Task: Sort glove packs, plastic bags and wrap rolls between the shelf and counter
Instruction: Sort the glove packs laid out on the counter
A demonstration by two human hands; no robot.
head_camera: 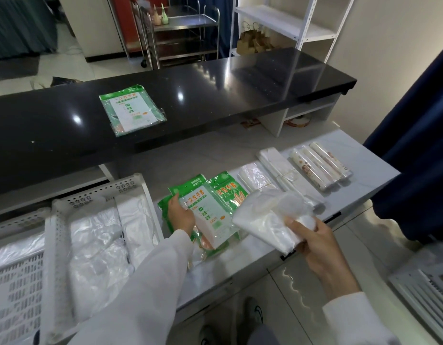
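One black glossy counter [215, 95] across the upper half, carrying a single green-and-white glove pack [132, 110], flat, label up, well apart from everything else

One pale grey lower shelf [364, 155] beneath and in front of the counter, bearing the rest of the goods

Two white perforated plastic baskets: nearer basket [55, 245] holding crumpled clear plastic bags [98, 245], second basket [14, 282] at far left, only partly in view

One white metal shelving unit [290, 23] behind the counter at upper right; one steel trolley [185, 21] behind at top centre

Two flat stacks of folded clear plastic bags on the lower shelf: longer stack [277, 163] just beside the rolls, shorter stack [255, 178] next to the glove packs

One loose bundle of clear bags [267, 217] raised above the shelf's front edge, pinched in the right hand [312, 242], thumb on top, fingers curled beneath

At least two glove packs on the lower shelf, overlapping: front pack [210, 215], green border, white panel with green print; rear pack [228, 190], green with orange lettering, partly covered. Exact count in the pile not readable

Three wrap rolls [320, 165] side by side at the shelf's right end, touching, white with small printed pictures

Left hand [180, 215], in a white sleeve, gripping the left edge of the front pack, thumb over the face, other fingers hidden behind
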